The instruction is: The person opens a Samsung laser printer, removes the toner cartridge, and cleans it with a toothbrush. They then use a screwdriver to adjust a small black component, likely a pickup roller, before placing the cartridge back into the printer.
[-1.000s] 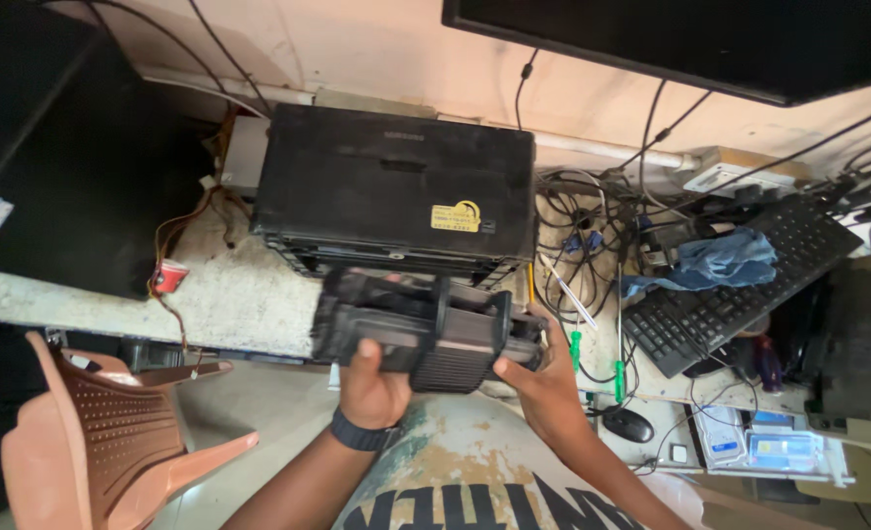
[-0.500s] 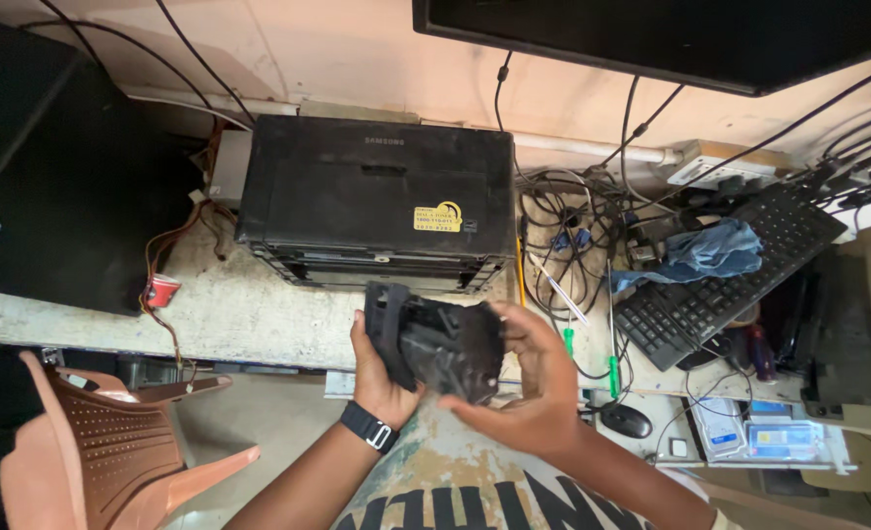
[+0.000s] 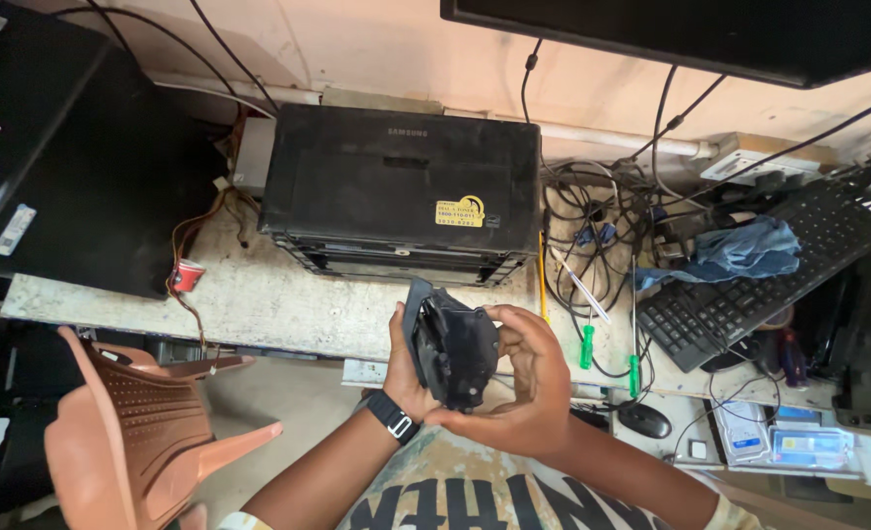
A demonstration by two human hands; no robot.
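Hands meet around 1 black plastic part [image 3: 452,345], a chunky piece held upright on end, just in front of the bench edge and just below the black printer [image 3: 401,191]. The left hand [image 3: 408,365] sits behind and under the part, its thumb along the left edge; a dark watch [image 3: 392,416] rings that wrist. The right hand [image 3: 526,385] cups the part from the right, fingers [image 3: 514,319] curled over the top corner and the palm closing in beneath. Both hands are clamped on the part, which rests on neither the bench nor the printer.

The printer stands on a pale, speckled bench [image 3: 259,299], its front facing the person and a small yellow sticker [image 3: 460,211] on its lid. To the left a large black case [image 3: 67,162] lies on the bench, with loose coloured wires [image 3: 195,245] trailing between it and the printer. To the right a tangle of dark cables [image 3: 602,221] spreads across the surface, and 2 green-handled screwdrivers [image 3: 586,345] lie near the bench edge, just right of the right hand. Further right a black keyboard [image 3: 764,280] rests at an angle with a blue cloth [image 3: 739,250] bunched on it, and a dark mouse [image 3: 644,420] sits below. A black monitor [image 3: 690,34] hangs along the top. At the lower left stands a brown plastic chair [image 3: 136,442].
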